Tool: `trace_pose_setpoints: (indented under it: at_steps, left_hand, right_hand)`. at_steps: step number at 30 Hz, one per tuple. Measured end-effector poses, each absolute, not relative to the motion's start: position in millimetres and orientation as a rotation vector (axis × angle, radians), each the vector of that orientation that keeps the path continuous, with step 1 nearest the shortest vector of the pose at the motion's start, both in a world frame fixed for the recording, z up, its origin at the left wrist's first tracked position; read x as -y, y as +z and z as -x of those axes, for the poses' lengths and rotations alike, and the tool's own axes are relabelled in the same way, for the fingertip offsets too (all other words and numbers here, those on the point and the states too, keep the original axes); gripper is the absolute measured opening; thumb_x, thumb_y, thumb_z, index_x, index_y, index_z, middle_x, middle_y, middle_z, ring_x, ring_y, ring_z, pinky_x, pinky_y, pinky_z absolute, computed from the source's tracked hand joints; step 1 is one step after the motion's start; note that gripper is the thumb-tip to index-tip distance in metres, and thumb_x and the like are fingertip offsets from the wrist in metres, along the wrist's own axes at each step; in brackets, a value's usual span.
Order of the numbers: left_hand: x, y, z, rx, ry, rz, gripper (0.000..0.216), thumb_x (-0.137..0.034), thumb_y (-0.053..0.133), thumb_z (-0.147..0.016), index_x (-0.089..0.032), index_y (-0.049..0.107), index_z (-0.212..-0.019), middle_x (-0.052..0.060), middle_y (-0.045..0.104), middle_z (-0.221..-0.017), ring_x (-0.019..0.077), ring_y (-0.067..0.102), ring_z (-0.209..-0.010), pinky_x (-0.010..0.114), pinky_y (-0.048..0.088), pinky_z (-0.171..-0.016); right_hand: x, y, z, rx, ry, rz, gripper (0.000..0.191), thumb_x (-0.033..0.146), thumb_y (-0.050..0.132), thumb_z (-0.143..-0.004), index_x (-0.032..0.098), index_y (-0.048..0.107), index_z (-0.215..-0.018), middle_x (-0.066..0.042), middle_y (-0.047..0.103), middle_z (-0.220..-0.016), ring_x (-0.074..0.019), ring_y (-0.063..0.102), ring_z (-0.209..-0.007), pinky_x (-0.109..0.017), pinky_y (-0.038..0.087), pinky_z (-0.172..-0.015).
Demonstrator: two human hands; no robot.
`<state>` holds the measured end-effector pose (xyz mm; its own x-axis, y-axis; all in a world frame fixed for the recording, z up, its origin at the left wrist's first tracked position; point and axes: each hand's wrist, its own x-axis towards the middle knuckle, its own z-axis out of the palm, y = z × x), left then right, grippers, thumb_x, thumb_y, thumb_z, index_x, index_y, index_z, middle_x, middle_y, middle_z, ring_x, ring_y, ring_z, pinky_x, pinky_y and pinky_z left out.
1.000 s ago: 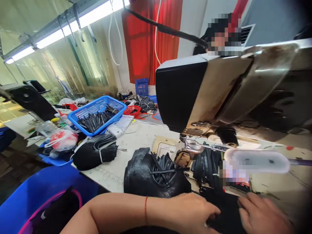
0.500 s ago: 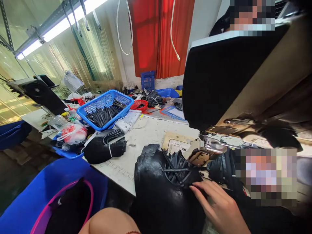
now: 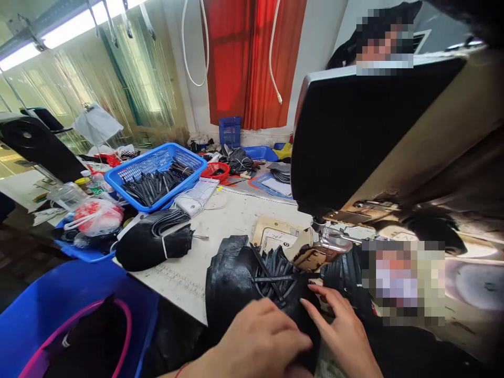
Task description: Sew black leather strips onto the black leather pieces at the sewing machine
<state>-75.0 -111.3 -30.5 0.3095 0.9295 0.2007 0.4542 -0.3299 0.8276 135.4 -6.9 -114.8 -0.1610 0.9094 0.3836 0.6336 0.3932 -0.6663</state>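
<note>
A curved stack of black leather-like pieces [image 3: 230, 275] lies at the table's front edge, with a heap of thin black strips [image 3: 273, 275] on top. Over the front of this stack is my left hand [image 3: 263, 333], its fingers curled together; whatever they grip is hidden. My right hand [image 3: 340, 325] touches the stack's right side, thumb and fingers stretched out and apart. Just behind the strips are the presser foot and needle area of a sewing machine [image 3: 326, 244]. More layered black pieces [image 3: 342, 270] lie right of the strips.
A tied bundle of black pieces [image 3: 151, 244] lies left on the white table [image 3: 220, 220]. Behind it stands a blue basket [image 3: 112, 176] of black strips. A blue bin [image 3: 71, 289] with a pink-rimmed container [image 3: 128, 320] is below left. The machine head [image 3: 354, 136] overhangs the right.
My left hand has come up from the lower left onto the black stack. My right hand stays at the stack's right side, its thumb and fingers now wider apart. The view has shifted slightly.
</note>
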Motion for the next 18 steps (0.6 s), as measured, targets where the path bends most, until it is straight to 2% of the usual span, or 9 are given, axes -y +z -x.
trace_pose_setpoints:
  at_steps: [3,5,8,12,15,16,18]
  left_hand:
    - [79.1,-6.9,94.2,-1.769,0.689,-1.963,0.04,-0.026,0.069,-0.08,-0.019,0.064,-0.119,0.012,0.064,-0.119,0.0308,0.055,-0.111,0.048,0.044,-0.1]
    - [70.9,-7.7,104.2,-2.068,0.538,-1.86,0.051,-0.029,0.072,-0.078,-0.015,0.057,-0.125,0.015,0.058,-0.123,0.0331,0.051,-0.114,0.051,0.044,-0.1]
    - [67.2,-19.8,113.2,-2.17,0.444,-1.776,0.063,-0.036,0.076,-0.074,-0.014,0.052,-0.129,0.014,0.055,-0.12,0.0321,0.051,-0.114,0.048,0.044,-0.1]
    - [62.8,-31.3,117.2,-2.127,0.582,-1.72,0.066,-0.034,0.078,-0.071,-0.016,0.051,-0.129,0.012,0.054,-0.119,0.0305,0.051,-0.113,0.046,0.043,-0.1]
    - [54.7,-36.2,120.2,-2.09,0.839,-1.63,0.068,-0.022,0.079,-0.066,-0.018,0.052,-0.128,0.012,0.054,-0.119,0.0299,0.053,-0.112,0.046,0.043,-0.099]
    - [51.6,-37.8,121.9,-2.063,0.948,-1.578,0.07,-0.018,0.077,-0.066,-0.018,0.051,-0.13,0.011,0.055,-0.117,0.0279,0.056,-0.108,0.044,0.045,-0.097]
    - [46.7,-40.3,126.0,-1.959,1.152,-1.399,0.078,-0.015,0.074,-0.066,-0.019,0.044,-0.138,0.009,0.058,-0.112,0.0203,0.061,-0.087,0.038,0.05,-0.085]
  right_hand:
    - [5.9,-112.3,-134.3,1.844,0.494,1.354,0.033,0.053,0.061,-0.081,0.026,0.067,-0.1,-0.005,0.069,-0.1,-0.027,0.063,-0.093,-0.043,0.051,-0.08]
    - [4.9,-109.9,-134.0,1.804,0.529,1.386,0.035,0.054,0.062,-0.078,0.025,0.068,-0.098,-0.006,0.069,-0.101,-0.0272,0.063,-0.093,-0.043,0.051,-0.081]
    - [1.8,-107.2,-134.2,1.683,0.632,1.45,0.04,0.056,0.062,-0.076,0.022,0.067,-0.097,-0.008,0.07,-0.099,-0.0263,0.065,-0.088,-0.041,0.052,-0.08]
    - [-3.9,-105.7,-134.1,1.555,0.697,1.503,0.043,0.058,0.061,-0.077,0.019,0.065,-0.096,-0.009,0.071,-0.089,-0.0246,0.068,-0.078,-0.038,0.055,-0.076]
    - [-3.6,-101.7,-131.5,1.575,0.7,1.452,0.04,0.057,0.061,-0.078,0.02,0.066,-0.092,-0.008,0.072,-0.092,-0.0249,0.068,-0.083,-0.038,0.054,-0.08]
    - [-1.5,-98.9,-130.5,1.578,0.688,1.433,0.038,0.056,0.061,-0.079,0.021,0.066,-0.091,-0.008,0.071,-0.095,-0.0253,0.068,-0.087,-0.039,0.053,-0.084]
    - [6.0,-91.4,-130.2,1.587,0.613,1.396,0.033,0.053,0.061,-0.081,0.021,0.066,-0.09,-0.008,0.07,-0.1,-0.0255,0.066,-0.093,-0.041,0.051,-0.089]
